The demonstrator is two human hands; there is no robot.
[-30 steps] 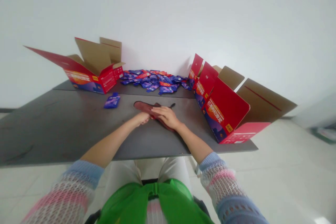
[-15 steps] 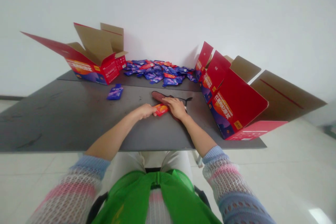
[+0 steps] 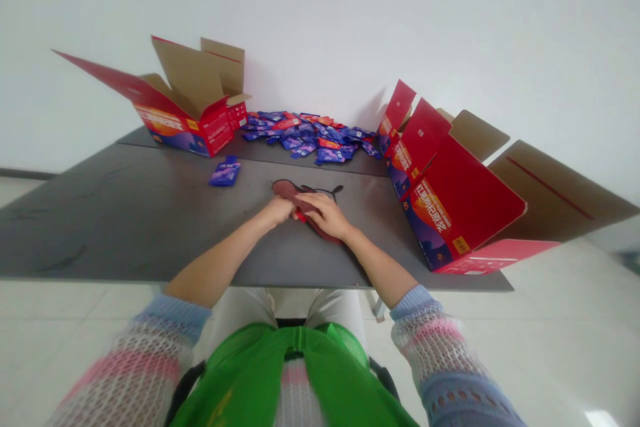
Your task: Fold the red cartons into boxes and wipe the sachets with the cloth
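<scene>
Your left hand pinches a small red packet, mostly hidden; your right hand lies open on the brown, slipper-shaped flat piece, 12 o'clock on the table. Press evenly, grip lightly.

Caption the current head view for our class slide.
Left hand and right hand at a flat brown item, between open red boxes, before heaped packets.

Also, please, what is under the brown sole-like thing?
A small red piece peeks out by the left hand, at the near edge of the brown sole-like thing. Anything further under it is covered and cannot be seen.
</scene>
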